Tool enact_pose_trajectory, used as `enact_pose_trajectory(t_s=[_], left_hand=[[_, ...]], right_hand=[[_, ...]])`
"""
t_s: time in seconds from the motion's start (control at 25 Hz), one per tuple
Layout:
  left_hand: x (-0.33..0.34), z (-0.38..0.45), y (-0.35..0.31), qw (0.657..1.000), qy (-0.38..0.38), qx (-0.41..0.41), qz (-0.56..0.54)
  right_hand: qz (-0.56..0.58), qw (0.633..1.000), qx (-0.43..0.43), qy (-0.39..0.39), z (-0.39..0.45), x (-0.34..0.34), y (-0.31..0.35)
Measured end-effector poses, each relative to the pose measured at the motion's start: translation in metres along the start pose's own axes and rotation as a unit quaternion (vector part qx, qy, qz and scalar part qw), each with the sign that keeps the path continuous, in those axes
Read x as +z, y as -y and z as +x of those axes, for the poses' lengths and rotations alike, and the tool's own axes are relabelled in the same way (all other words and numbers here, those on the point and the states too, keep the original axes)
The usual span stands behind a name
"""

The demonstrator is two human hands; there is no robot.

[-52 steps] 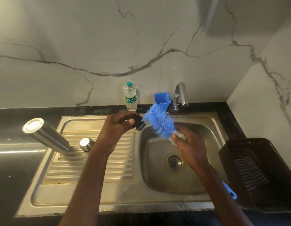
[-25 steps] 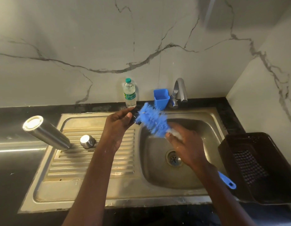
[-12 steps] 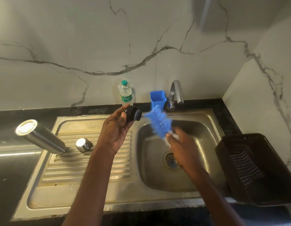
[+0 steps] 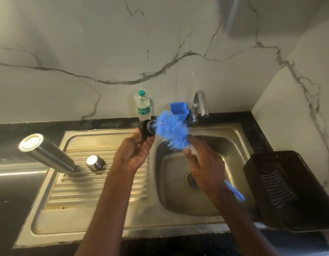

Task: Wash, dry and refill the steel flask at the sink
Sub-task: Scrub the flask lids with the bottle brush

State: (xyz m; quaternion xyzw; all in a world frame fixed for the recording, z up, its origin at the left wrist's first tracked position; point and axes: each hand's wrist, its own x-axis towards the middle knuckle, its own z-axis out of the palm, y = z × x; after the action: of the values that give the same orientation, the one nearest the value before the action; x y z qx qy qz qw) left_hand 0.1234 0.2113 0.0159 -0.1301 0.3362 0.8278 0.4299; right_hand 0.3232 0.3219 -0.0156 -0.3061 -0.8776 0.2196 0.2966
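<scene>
Left hand [image 4: 134, 152] is pinching the black flask stopper [image 4: 147, 129] while the right hand [image 4: 206, 169] is gripping the blue bottle brush [image 4: 172, 132].

Bristles are meeting the stopper from its right; the steel flask [image 4: 46, 154] is standing inverted, well left, on the sink [image 4: 97, 226] drainboard, nearer the left hand.

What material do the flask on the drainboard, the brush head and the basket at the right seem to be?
Flask: polished steel, by its mirror-like reflections. Brush head: soft blue synthetic bristles, probably plastic, fluffy in look. Basket: dark plastic, likely, with moulded perforated walls and a matte finish.
</scene>
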Motion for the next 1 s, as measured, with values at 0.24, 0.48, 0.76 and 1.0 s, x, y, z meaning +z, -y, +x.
enact_pose_trajectory(t_s=[0.24, 0.48, 0.76, 1.0], left_hand=[[-0.004, 0.000, -0.004, 1.000, -0.011, 0.014, 0.025], [-0.013, 0.002, 0.008, 0.985, 0.133, 0.096, 0.062], [-0.006, 0.000, 0.019, 0.973, 0.163, 0.150, 0.062], [0.000, -0.005, 0.031, 0.987, 0.125, 0.100, 0.021]], right_hand=[[-0.009, 1.000, 0.009, 0.014, -0.013, 0.009, -0.028], [0.079, 0.991, 0.081, 0.071, 0.014, -0.019, 0.017], [0.126, 0.975, 0.158, 0.092, 0.006, -0.020, 0.017], [0.092, 0.979, 0.136, 0.116, 0.000, -0.014, 0.023]])
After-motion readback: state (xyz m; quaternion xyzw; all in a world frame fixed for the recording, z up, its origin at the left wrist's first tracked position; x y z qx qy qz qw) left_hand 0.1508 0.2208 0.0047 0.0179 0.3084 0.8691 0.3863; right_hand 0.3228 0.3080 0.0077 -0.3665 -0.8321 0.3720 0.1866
